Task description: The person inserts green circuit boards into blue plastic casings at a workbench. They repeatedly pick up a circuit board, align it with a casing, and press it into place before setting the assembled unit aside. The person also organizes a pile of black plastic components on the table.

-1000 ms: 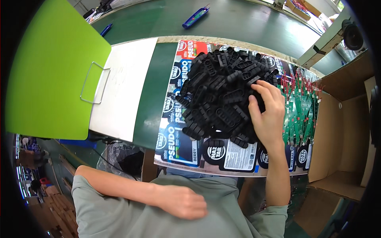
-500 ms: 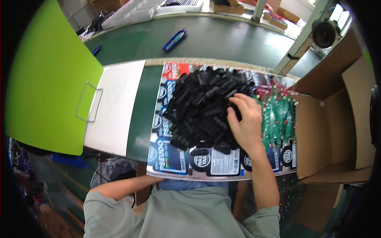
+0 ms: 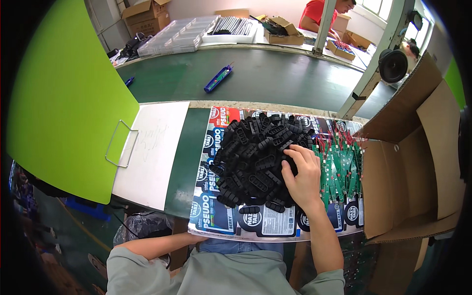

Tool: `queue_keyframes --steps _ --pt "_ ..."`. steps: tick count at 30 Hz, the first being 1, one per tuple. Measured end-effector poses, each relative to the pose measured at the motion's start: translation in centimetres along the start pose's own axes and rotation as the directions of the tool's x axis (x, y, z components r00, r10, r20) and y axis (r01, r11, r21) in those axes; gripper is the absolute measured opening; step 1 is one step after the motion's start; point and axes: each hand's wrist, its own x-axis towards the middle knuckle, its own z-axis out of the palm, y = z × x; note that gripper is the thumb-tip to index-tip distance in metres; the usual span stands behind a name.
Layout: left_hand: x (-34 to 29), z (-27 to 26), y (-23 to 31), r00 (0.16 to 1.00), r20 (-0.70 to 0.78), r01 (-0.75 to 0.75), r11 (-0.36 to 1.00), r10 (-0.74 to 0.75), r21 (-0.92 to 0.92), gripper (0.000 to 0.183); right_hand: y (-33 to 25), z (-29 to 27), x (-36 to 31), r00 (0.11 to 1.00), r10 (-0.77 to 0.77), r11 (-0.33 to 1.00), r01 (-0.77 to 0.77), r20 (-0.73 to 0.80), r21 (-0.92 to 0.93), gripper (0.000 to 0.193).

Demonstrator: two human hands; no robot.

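— Right hand (image 3: 306,179)?
— Half-curled, at the right side of the black parts (image 3: 258,182); whether one is held, can't say.
— Parts?
— Heaped on printed sheet (image 3: 282,224), lower ones buried.
— Left hand?
— Hidden at the sheet's near edge; grip unseen.

Printed worktop (image 3: 278,223), heaped black pieces (image 3: 258,182), apparently green circuit boards (image 3: 337,169)
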Motion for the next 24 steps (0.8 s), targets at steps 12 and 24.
queue_keyframes --steps 12,24 --pt "-0.5 0.9 -0.5 1.000 -0.004 0.015 1.000 -0.015 -0.004 0.035 0.0 0.1 0.0 1.000 0.008 1.000 -0.008 0.010 0.002 0.025" --pt "-1.8 -0.9 2.4 0.986 -0.060 -0.154 0.988 0.155 0.020 0.037 -0.2 0.0 0.1 1.000 0.006 1.000 -0.007 0.013 0.013 0.032"
